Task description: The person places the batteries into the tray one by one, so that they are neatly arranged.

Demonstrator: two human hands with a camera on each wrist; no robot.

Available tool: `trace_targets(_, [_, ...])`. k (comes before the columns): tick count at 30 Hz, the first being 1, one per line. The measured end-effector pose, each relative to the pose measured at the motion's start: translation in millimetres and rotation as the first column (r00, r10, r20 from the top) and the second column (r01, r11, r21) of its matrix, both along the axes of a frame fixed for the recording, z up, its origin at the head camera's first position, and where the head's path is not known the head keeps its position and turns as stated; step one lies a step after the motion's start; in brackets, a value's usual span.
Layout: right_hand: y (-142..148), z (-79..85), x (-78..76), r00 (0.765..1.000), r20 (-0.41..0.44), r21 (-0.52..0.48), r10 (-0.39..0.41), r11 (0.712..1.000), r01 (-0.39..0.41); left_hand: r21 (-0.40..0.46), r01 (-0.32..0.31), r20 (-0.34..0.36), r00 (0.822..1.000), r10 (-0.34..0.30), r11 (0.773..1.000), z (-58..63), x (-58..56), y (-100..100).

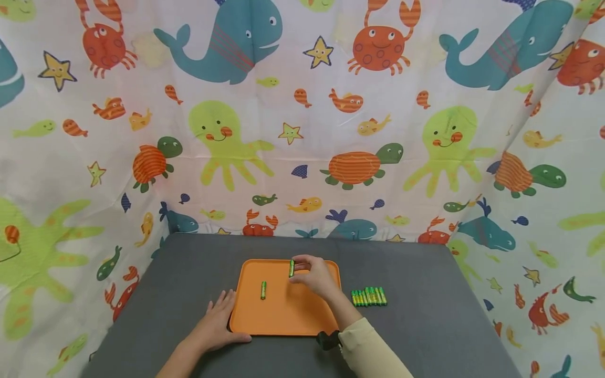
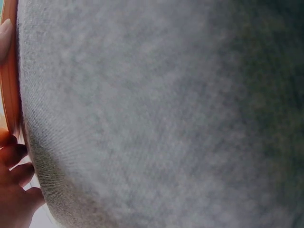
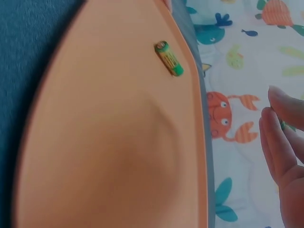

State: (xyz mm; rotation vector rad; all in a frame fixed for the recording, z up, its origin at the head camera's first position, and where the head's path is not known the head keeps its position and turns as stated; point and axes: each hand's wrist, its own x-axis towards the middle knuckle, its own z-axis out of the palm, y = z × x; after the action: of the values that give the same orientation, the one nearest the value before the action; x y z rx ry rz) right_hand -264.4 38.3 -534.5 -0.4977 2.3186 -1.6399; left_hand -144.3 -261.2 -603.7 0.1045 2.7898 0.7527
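My right hand (image 1: 315, 275) pinches a green battery (image 1: 291, 268) between thumb and fingers, held upright above the orange tray (image 1: 302, 315). In the right wrist view that hand (image 3: 285, 142) mostly hides the battery. A second battery (image 1: 263, 290) lies on the tray left of the middle; the right wrist view shows this battery (image 3: 168, 58) too. At the tray's lower left corner rests my left hand (image 1: 217, 323), fingers spread and thumb along the front rim. The left wrist view catches only part of the left hand (image 2: 16, 190) beside the tray rim (image 2: 9, 85).
Right of the tray, several green batteries (image 1: 369, 297) lie side by side in a row on the dark grey table (image 1: 416, 325). A white curtain (image 1: 302, 199) printed with sea animals stands behind the table and along both sides.
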Motion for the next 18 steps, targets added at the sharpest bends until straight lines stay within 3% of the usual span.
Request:
trace_targets(7, [-14.8,-6.4,4.7,1.0,0.018,0.01,0.005,1.0,-0.005,0.002,-0.005,0.005,1.0,0.005,1.0,-1.9,-0.2,0.5])
trace_targets(18, [-41.9,-30.4,7.4,0.998,0.065,0.036,-0.023,0.999,0.021,-0.002,-0.005,0.014,1.0,0.005,1.0,2.0,-0.1,1.9])
